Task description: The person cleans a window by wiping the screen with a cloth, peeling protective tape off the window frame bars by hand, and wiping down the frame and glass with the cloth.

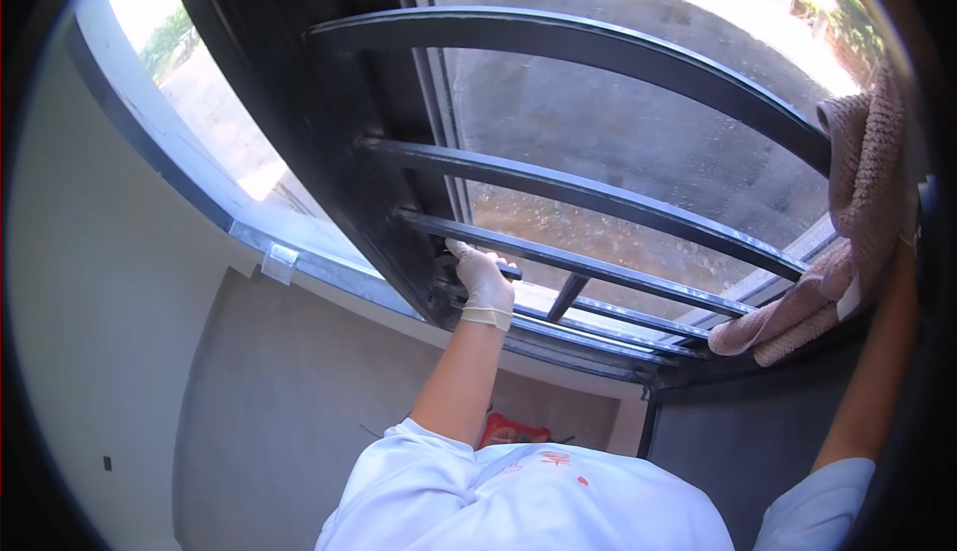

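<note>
My left hand [483, 280], in a thin whitish glove, is closed around a black handle [509, 272] at the lower corner of a dark window frame [349, 142]. The thumb lies up along the frame, just under a horizontal bar. At the far right, a pinkish-brown towel [865, 167] hangs bunched over the ends of the dark bars [598, 187]. My right hand [911, 214] is up against this towel and grips it; its fingers are mostly hidden by the cloth and the dark image edge.
Glass [618, 112] lies behind the bars, with sunlit ground outside. A clear plastic piece [280, 263] sits on the sill at left. Below are a grey wall [299, 381], a dark panel [743, 431] and a red object [513, 429], partly hidden by my white shirt.
</note>
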The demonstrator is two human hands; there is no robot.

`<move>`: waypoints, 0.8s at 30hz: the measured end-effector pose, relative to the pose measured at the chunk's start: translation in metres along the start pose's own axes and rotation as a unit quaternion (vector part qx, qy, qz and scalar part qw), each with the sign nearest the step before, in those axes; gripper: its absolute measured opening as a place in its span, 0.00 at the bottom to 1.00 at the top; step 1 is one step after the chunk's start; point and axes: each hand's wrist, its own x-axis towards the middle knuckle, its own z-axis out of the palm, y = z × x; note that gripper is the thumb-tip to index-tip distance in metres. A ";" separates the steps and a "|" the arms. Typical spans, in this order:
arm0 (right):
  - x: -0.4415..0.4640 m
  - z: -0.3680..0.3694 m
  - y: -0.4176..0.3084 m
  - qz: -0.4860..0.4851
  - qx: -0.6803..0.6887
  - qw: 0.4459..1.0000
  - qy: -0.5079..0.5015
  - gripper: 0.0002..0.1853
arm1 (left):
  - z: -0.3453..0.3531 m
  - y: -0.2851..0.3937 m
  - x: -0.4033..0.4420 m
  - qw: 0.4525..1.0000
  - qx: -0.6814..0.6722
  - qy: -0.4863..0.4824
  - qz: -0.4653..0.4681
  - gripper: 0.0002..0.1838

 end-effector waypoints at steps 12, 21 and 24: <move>-0.015 -0.003 0.012 0.024 -0.070 0.997 -0.025 0.36 | 0.026 -0.019 0.020 0.968 -0.222 0.022 0.114 0.33; -0.024 -0.021 0.000 -0.043 -0.010 0.994 -0.098 0.27 | 0.035 -0.033 0.050 0.947 -0.272 -0.129 0.115 0.29; -0.030 -0.017 0.008 0.040 0.041 0.994 -0.092 0.26 | 0.043 -0.038 0.052 0.948 -0.251 -0.060 0.188 0.28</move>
